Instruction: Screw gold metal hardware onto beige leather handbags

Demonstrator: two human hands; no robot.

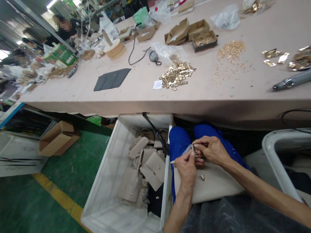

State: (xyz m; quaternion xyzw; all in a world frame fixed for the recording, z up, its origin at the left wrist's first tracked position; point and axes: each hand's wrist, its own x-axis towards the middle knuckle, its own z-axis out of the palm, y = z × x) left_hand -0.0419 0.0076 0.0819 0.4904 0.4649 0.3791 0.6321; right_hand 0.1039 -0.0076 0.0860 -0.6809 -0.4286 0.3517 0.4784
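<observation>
On my lap lies a beige handbag (220, 185) with a small gold clasp (203, 178) on its face. Just above that clasp my two hands meet. My left hand (186, 168) is closed, its thumb and fingers pinching a small gold metal fitting (195, 150). From the other side my right hand (213, 150) grips the same fitting with its fingertips. The fingers hide most of it, so its exact shape cannot be made out. Something pale or clear shows behind the left fingertips.
A white bin (108, 189) of beige bags stands at my left, another white bin (273, 152) at my right. On the table (139, 95) lie a heap of gold fittings (177, 75), scattered small gold parts (231, 51), an electric screwdriver (301, 76) and cardboard boxes (205, 41).
</observation>
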